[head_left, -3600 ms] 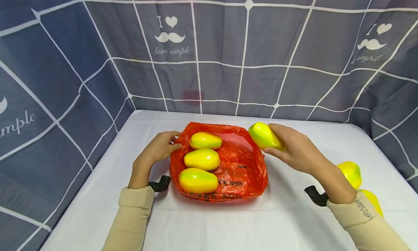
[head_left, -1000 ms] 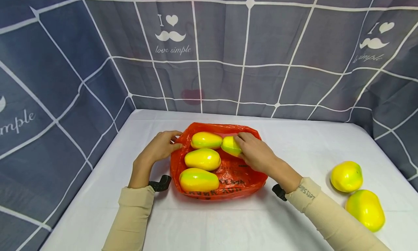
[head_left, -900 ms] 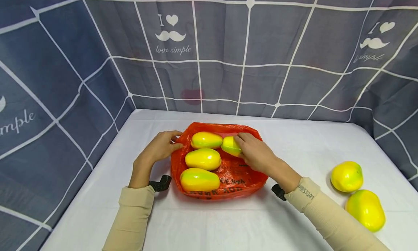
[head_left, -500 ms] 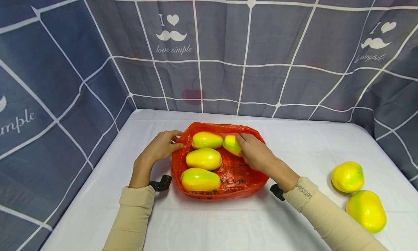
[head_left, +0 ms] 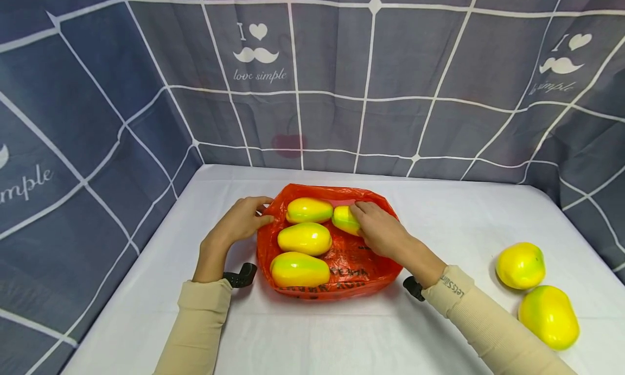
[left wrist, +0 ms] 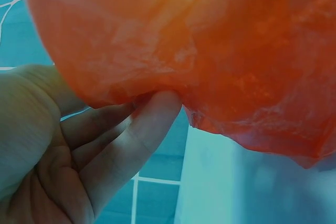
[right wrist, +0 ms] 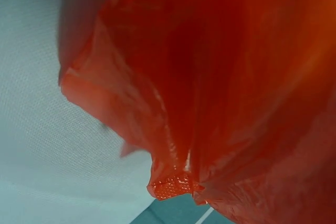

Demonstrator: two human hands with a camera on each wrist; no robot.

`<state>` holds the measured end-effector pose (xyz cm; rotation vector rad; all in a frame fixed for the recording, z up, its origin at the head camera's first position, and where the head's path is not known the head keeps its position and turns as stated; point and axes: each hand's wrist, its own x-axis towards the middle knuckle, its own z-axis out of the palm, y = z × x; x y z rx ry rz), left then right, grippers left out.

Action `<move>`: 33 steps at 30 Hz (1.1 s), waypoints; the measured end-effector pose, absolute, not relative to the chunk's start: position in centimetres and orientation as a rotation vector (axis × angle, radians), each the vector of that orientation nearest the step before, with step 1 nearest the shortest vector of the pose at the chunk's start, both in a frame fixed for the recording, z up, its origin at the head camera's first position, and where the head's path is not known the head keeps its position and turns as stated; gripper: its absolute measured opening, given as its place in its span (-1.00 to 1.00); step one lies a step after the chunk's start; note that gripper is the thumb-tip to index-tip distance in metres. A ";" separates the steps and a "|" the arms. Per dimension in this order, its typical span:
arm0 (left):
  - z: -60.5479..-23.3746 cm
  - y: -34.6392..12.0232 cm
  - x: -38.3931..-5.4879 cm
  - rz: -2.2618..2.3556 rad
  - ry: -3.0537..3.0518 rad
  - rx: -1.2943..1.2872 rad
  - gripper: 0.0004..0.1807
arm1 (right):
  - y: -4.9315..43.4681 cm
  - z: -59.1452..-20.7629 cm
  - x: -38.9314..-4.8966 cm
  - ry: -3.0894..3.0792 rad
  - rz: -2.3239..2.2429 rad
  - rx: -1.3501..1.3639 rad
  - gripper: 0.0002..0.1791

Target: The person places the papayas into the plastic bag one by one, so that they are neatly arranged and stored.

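An open red plastic bag point(head_left: 361, 266) lies spread on the table. My left hand point(head_left: 239, 220) pinches its left rim; the left wrist view shows the fingers point(left wrist: 134, 145) at the plastic edge. Inside, along the left side, three yellow-green papayas lie in a column: a back one point(head_left: 308, 209), a middle one point(head_left: 304, 239) and a front one point(head_left: 300, 269). My right hand point(head_left: 383, 231) reaches over the bag's right rim and grips another papaya point(head_left: 344, 220) at the back, its tip close to the back one. In the right wrist view red plastic hides that hand.
Two more papayas, a farther one point(head_left: 521, 265) and a nearer one point(head_left: 549, 316), sit on the white tablecloth point(head_left: 351, 337) at the right, beside my right sleeve. A grey checked curtain point(head_left: 322, 120) hangs behind the table and along its sides.
Since the oldest frame, my right hand has carried its papaya from above the bag's right rim leftward and down into the bag. Over the last second, both hands have hardly moved.
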<state>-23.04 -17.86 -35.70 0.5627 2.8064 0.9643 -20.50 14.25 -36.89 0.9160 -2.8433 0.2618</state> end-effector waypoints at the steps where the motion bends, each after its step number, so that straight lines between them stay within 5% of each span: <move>1: -35.7 -17.9 -23.0 0.964 2.807 0.562 -0.58 | 14.2 -36.9 -20.5 -2.844 0.260 0.918 -0.41; 33: -35.6 -17.9 -22.9 0.968 2.822 0.574 -0.58 | 14.0 -36.9 -20.5 -2.867 0.199 0.881 -0.42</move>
